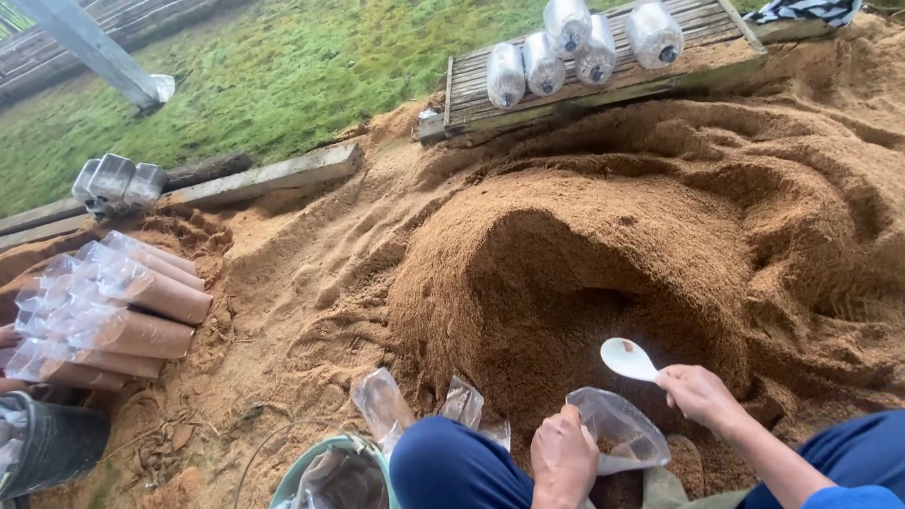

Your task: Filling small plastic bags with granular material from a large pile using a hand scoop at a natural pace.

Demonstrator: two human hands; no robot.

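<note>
A big pile of sawdust [603, 264] sits in the middle. Near its front, the right hand [699, 394] holds a spoon [629, 359] just above a bag [617, 429], and the left hand [564, 457] holds that bag. Left of the hands, a bucket [325, 467] has bags in it. Far left, filled bags [108, 311] lie stacked on the ground. Behind the pile, more bags [575, 42] lie on a wooden board [490, 113], with grass [283, 66] to its left.
</note>
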